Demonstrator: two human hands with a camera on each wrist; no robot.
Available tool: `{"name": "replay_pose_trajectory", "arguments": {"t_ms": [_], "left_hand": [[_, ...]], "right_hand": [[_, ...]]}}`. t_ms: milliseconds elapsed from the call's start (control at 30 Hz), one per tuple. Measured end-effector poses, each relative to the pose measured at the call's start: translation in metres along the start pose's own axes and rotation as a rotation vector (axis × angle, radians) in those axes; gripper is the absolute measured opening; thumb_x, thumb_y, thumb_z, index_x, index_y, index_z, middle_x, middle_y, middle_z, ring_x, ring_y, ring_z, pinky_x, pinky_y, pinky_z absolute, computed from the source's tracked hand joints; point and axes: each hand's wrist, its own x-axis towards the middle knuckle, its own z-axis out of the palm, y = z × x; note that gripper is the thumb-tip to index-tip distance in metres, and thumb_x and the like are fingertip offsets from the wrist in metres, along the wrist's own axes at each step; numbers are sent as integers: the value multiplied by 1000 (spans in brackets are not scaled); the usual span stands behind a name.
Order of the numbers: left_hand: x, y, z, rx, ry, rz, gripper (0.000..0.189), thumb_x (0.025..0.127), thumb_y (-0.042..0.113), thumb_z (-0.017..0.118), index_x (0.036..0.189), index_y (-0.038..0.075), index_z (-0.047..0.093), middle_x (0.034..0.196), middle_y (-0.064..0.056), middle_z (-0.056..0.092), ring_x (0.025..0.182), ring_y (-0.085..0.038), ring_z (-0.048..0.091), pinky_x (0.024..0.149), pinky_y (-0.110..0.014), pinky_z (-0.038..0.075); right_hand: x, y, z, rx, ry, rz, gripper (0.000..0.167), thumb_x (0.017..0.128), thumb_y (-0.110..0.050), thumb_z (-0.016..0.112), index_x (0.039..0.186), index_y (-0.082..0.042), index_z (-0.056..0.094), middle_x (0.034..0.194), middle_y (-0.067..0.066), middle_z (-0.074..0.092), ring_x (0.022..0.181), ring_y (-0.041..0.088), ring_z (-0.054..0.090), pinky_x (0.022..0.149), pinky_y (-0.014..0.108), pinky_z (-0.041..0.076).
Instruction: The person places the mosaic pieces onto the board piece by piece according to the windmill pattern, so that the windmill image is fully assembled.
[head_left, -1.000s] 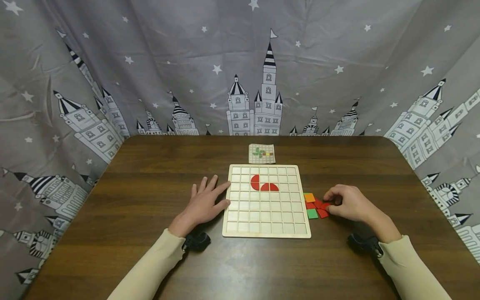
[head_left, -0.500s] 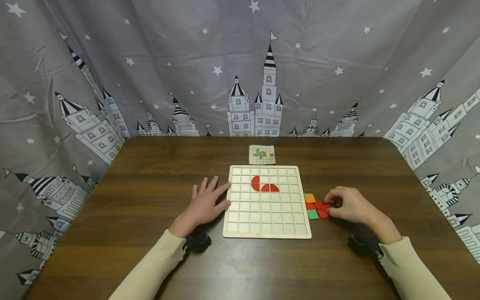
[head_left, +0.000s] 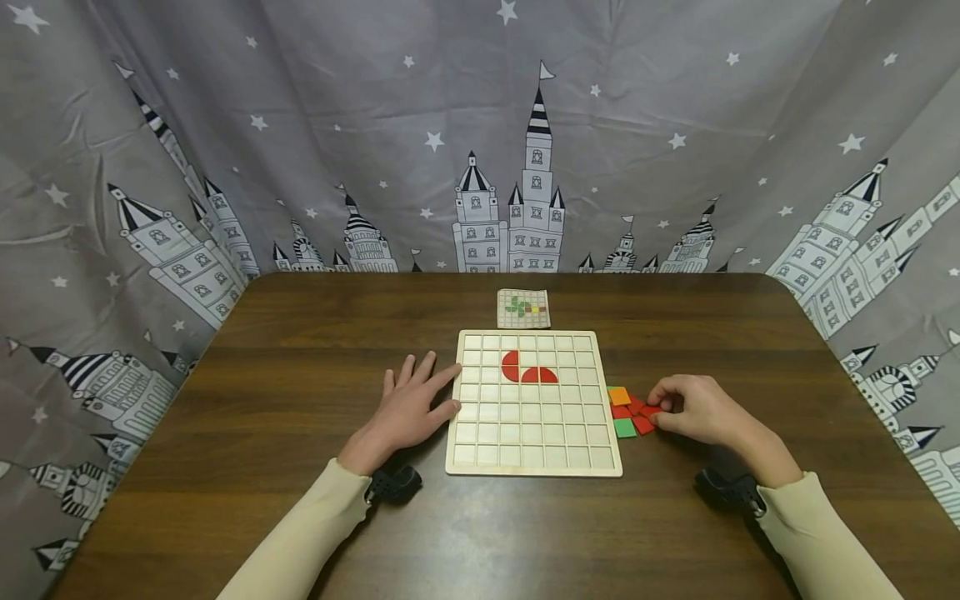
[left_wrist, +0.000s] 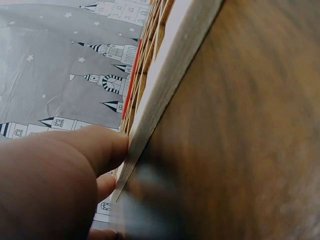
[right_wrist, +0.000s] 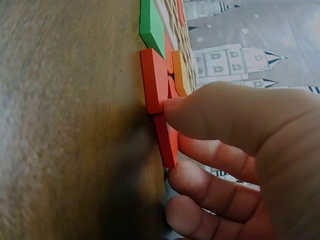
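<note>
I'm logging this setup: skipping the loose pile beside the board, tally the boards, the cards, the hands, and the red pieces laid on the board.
Grid board: 1
Patterned card: 1
Hands: 2, left hand and right hand
Red pieces on the board: 4
Total: 8

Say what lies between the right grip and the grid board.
Head view: red tiles, an orange tile and at least one green tile lie between them.
</note>
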Motion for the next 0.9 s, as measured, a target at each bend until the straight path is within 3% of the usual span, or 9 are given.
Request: {"name": "replay_pose_trajectory", "arguments": {"t_ms": [467, 700, 900], "left_hand": [[1, 1, -1, 7, 3, -1, 60, 103, 40, 54, 159, 24, 39, 171, -22, 14, 157, -51, 0, 118, -78, -1], [1, 2, -2, 14, 7, -4, 60, 103, 39, 55, 159, 23, 40, 170, -22, 15, 157, -52, 2, 117, -78, 0], [1, 2, -1, 15, 3, -8, 60, 103, 39, 55, 159, 23, 40, 170, -22, 15, 157, -51, 2, 117, -78, 1]], "right_hand": [[1, 0, 0, -26, 58, 18, 8, 88, -10, 73, 96, -8, 74, 71, -6, 57, 63, 5, 45, 58, 23, 37], [-1, 1, -3, 7, -3, 4, 24, 78, -3, 74, 102, -6, 73, 73, -5, 56, 63, 4, 44, 56, 22, 37], [-1, 0, -1, -25, -8, -16, 27, 77, -6, 78, 104, -6, 73, 78, -3, 58, 67, 7, 46, 59, 23, 39]]}}
